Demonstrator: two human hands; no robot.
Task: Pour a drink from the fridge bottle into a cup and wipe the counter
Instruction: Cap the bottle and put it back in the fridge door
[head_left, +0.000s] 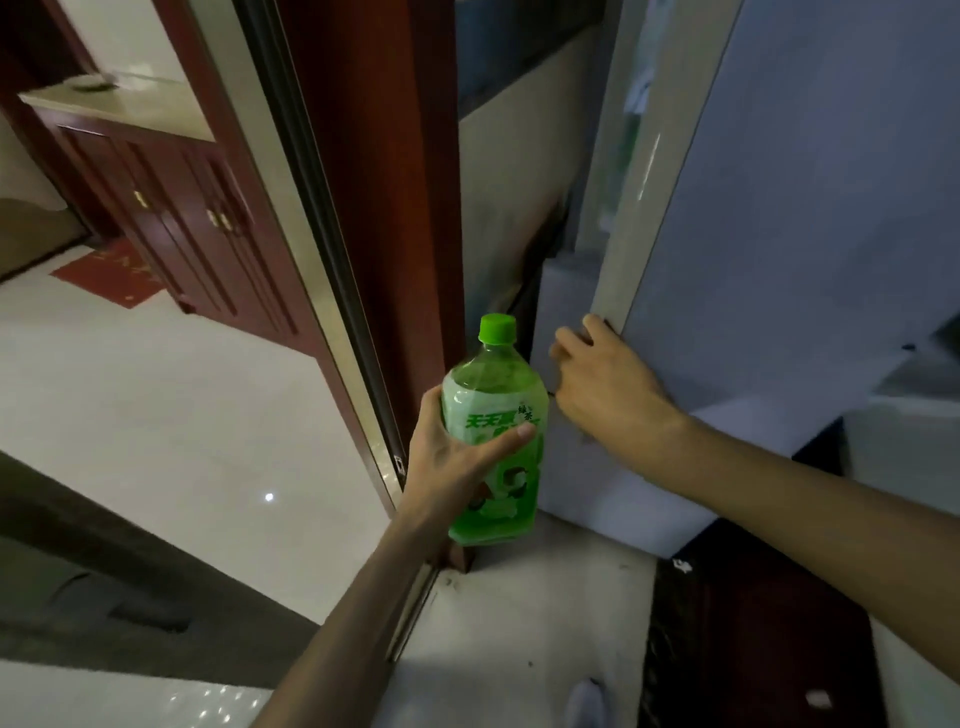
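Observation:
My left hand (457, 457) grips a green-capped plastic bottle (493, 415) with a green label, held upright in the middle of the view. To its right my right hand (597, 379) rests on the bottom corner of the pale fridge door (779, 208), thumb on the door's edge and fingers curled against its inner side. The door stands slightly ajar; a thin slice of the fridge's inside shows along its left edge. No cup or cloth is in view.
A red-brown door frame (374, 182) with a metal sliding track stands just left of the bottle. Beyond it lies a white tiled floor, a dark wooden cabinet (171, 197) and a red mat (104, 278). A dark strip of floor runs at the lower right.

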